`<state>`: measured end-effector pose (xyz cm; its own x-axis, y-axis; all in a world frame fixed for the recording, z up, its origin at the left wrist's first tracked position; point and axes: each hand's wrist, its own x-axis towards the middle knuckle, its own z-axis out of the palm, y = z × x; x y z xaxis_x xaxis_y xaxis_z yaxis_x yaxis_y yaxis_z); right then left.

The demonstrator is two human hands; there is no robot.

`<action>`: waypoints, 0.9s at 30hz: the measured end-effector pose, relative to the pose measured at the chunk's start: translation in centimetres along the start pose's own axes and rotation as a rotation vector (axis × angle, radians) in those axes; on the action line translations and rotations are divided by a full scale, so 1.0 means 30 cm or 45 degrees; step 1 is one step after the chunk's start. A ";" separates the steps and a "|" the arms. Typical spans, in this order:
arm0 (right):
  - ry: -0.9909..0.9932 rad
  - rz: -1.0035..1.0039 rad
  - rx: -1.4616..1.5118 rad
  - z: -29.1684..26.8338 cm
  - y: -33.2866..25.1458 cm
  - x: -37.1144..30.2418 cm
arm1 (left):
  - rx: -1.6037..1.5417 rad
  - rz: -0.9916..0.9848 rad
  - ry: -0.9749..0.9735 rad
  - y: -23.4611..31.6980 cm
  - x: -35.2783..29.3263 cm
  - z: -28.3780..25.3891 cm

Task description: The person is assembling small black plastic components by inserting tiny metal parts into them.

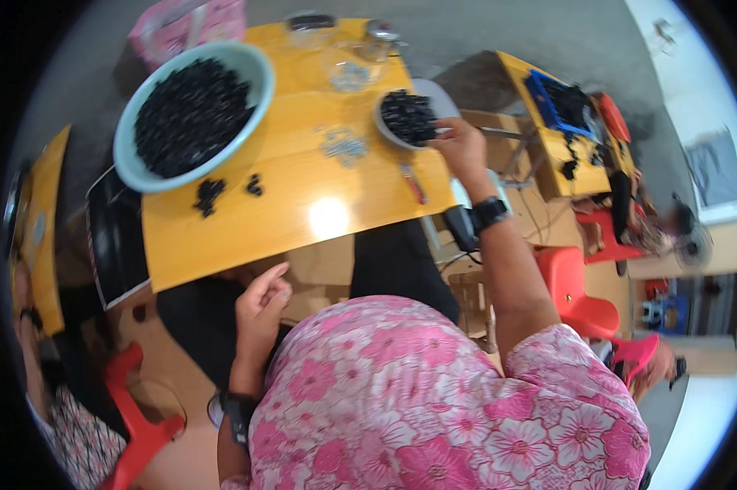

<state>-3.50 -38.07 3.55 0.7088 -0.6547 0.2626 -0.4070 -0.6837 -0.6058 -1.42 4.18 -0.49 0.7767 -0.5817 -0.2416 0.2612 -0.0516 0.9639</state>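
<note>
My right hand (pixel 464 153) is at the right rim of a pale round bowl (pixel 382 129) heaped with small black pieces (pixel 409 117). Its thumb and fingers close on that rim; whether a piece is also between them is hidden. My left hand (pixel 262 304) hangs below the table's front edge, near my lap. Its index finger points out, the other fingers bend loosely, and nothing shows in it. On the table (pixel 246 245), small silvery parts (pixel 344 147) lie scattered left of the bowl. A red-handled tool (pixel 414 184) rests just in front of the bowl.
A big light-blue basin (pixel 264 90) of black pieces fills the table's left side. Two small black clusters (pixel 209 196) lie before it. Clear containers (pixel 349 76) and a metal-lidded jar (pixel 380 39) stand at the back. Co-workers sit left and right, near red chairs (pixel 576 294).
</note>
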 end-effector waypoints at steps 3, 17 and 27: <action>0.027 -0.009 0.089 0.012 -0.039 -0.033 | -0.013 0.027 -0.007 -0.032 0.006 -0.013; -0.531 -0.565 0.412 0.409 -0.534 -0.269 | -0.257 0.092 0.092 -0.101 0.002 -0.118; -0.573 -0.441 0.249 0.513 -0.585 -0.279 | -0.277 0.142 0.089 -0.126 0.019 -0.132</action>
<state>6.57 -15.63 0.41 0.9729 -0.1745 0.1514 -0.0256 -0.7327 -0.6800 0.31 7.24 -4.73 0.8432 -0.5163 -0.1496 0.2830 0.1898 0.9402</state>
